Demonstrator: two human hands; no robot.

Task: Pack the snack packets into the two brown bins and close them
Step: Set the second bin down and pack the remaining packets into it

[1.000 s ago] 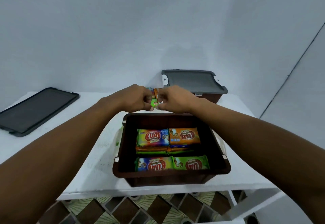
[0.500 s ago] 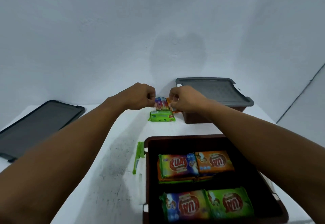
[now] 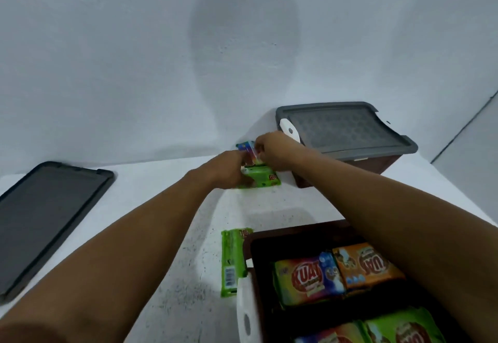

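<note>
At the back of the white table lies a small stack of snack packets: a multicoloured packet [image 3: 248,151] on top of a green packet [image 3: 262,178]. My left hand [image 3: 229,167] grips the stack's left side, fingers curled on the green packet. My right hand [image 3: 275,151] pinches the multicoloured packet from the right. The open brown bin [image 3: 249,237] at the lower right holds several packets, among them an orange packet [image 3: 363,264]. Another green packet [image 3: 233,259] lies on the table against the bin's left wall. The second brown bin [image 3: 372,165] stands closed under a grey lid [image 3: 342,130].
A loose grey lid [image 3: 45,216] lies flat at the table's left edge. A white latch handle [image 3: 246,313] sticks out on the open bin's left side. The wall rises right behind the packets.
Both hands have come together and lower onto the stack; my left hand now covers part of the green packet. The view has shifted closer to the table's back.
</note>
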